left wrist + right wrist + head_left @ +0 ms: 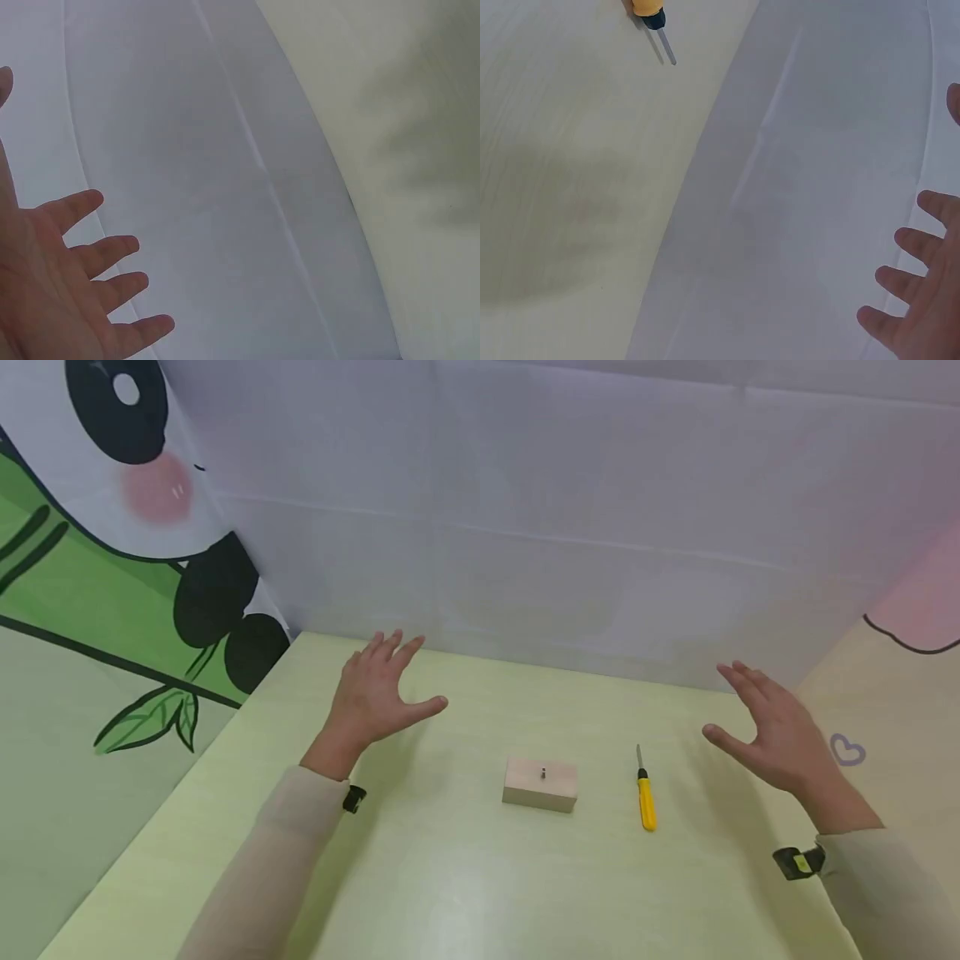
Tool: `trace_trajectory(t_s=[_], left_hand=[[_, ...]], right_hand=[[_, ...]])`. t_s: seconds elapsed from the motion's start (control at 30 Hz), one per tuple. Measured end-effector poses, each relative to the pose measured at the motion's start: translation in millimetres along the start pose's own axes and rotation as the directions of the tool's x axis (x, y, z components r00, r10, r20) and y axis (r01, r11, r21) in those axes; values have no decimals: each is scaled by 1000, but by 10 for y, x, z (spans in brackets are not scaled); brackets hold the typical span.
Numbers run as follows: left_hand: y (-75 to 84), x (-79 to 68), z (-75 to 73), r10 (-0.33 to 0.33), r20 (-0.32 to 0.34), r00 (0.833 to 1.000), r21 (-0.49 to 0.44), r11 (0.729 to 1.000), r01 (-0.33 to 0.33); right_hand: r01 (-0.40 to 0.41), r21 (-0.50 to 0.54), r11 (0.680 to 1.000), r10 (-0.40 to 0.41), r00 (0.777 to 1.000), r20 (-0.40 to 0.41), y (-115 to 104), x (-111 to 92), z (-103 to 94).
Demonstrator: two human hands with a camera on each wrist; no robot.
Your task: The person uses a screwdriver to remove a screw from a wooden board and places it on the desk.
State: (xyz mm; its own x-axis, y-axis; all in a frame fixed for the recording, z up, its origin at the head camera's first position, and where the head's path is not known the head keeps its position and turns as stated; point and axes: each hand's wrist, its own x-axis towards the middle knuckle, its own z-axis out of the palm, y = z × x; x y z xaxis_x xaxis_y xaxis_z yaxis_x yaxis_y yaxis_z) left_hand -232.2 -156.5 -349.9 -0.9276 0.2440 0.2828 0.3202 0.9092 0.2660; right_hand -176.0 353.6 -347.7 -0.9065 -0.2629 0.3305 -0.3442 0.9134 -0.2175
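On the pale yellow table lies a light wooden block [540,785] with a small metal screw [543,772] standing in its top face. To its right is a screwdriver [646,797] with a yellow handle and black collar, its tip toward the back wall; part of that screwdriver [654,19] shows at the top of the right wrist view. My left hand [375,693] hovers over the table left of the block, fingers spread, holding nothing. Right of the screwdriver, my right hand [772,735] is likewise raised with spread fingers and an empty palm.
A white sheet wall [525,527] rises along the back edge of the table [450,893]. At the left stands a printed panel [150,610] with a green and black cartoon; a pinkish panel [915,693] with a heart borders the right side.
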Motion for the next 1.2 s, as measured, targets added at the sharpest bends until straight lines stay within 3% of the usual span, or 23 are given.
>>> trace_trajectory(t_s=[0.17,0.33,0.77,0.87,1.0,1.2], left_hand=[[17,-22,41,-4,35,999,-36,999,5],[27,-73,108,12,35,999,-50,999,-10],[95,-162,290,50,60,997,-129,991,-42],[111,-181,317,35,102,994,-227,974,-11],[139,-206,344,11,159,987,-360,932,48],[191,-220,429,17,194,981,-405,912,64]], right_hand=[[74,37,997,-74,997,-15,7,-6,45],[187,79,979,-181,981,-71,4,5,129],[180,164,970,-191,980,50,-115,-45,264],[181,177,967,-195,979,63,-133,-56,301],[204,192,960,-220,973,65,-138,-58,353],[242,174,955,-260,961,92,-118,-66,452]])
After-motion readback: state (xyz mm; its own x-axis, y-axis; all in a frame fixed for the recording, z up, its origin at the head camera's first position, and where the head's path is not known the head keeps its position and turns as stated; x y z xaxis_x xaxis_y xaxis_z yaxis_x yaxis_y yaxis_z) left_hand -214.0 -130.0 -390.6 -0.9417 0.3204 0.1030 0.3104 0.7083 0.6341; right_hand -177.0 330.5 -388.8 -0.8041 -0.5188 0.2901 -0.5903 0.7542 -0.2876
